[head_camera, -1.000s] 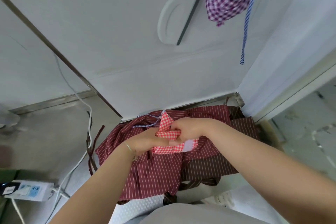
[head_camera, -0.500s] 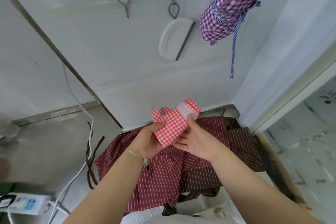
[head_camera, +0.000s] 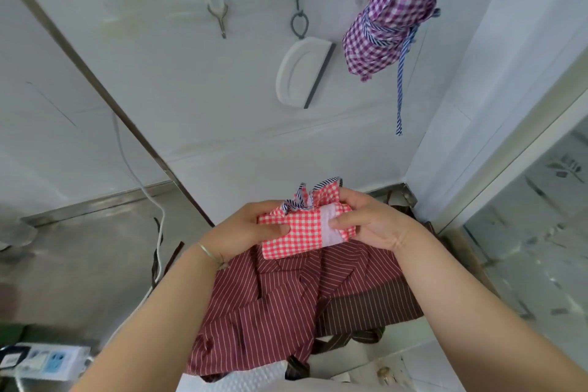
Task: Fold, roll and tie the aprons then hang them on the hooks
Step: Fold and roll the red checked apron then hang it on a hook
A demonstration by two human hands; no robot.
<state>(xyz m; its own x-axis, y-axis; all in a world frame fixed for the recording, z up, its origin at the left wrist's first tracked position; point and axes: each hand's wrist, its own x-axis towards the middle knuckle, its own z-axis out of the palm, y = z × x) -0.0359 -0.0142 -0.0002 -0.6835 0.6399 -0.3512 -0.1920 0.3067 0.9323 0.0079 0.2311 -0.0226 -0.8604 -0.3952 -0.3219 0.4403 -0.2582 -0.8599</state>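
Red check apron (head_camera: pixel 297 234), folded small, striped ties bunched on top: held above the pile of striped aprons (head_camera: pixel 280 305) on the worktop (head_camera: pixel 79 264). Left hand (head_camera: pixel 241 232) grip pinching its left edge; right hand (head_camera: pixel 374 226) grip pinching its pale band. Purple check apron (head_camera: pixel 394 13), rolled and tied, hanging on the wall beside two bare hooks (head_camera: pixel 219 13).

The folded apron (head_camera: pixel 299 232) is red-and-white gingham with a pale pink band and navy-striped ties. The hanging apron (head_camera: pixel 394 13) is purple-and-white check, its tie (head_camera: pixel 400 79) blue-and-white striped. The aprons beneath (head_camera: pixel 273 312) are maroon and dark brown with thin white stripes
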